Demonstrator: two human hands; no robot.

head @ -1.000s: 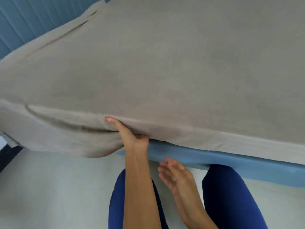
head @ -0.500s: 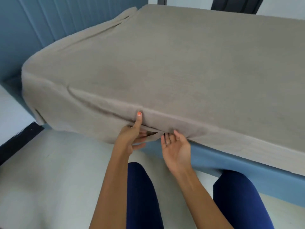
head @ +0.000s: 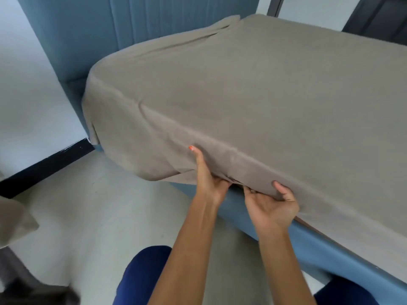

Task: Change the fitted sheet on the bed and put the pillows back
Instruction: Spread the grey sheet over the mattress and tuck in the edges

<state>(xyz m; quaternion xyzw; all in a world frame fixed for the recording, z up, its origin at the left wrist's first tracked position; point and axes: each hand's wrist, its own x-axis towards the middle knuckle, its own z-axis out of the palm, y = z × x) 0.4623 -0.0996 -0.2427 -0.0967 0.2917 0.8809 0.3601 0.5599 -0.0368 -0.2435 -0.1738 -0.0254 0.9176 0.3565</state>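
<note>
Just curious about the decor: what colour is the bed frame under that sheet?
Blue bed frame, best in the head view.

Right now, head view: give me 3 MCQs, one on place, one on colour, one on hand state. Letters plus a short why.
1. Where do both hands meet the fitted sheet?
A. at its lower edge along the near side of the mattress
B. on top, at the middle of the bed
C. at the headboard

2. What colour is the bed frame?
A. white
B. blue
C. black

3. What is the right hand doing?
A. hanging idle
B. lying flat on the floor
C. gripping the sheet's edge, thumb on top

Key:
1 A: the left hand and the right hand both sit at the hem, just above the frame.
2 B: blue padding shows below the taupe sheet.
3 C: its thumb lies over the fabric and its fingers go under it.
</note>
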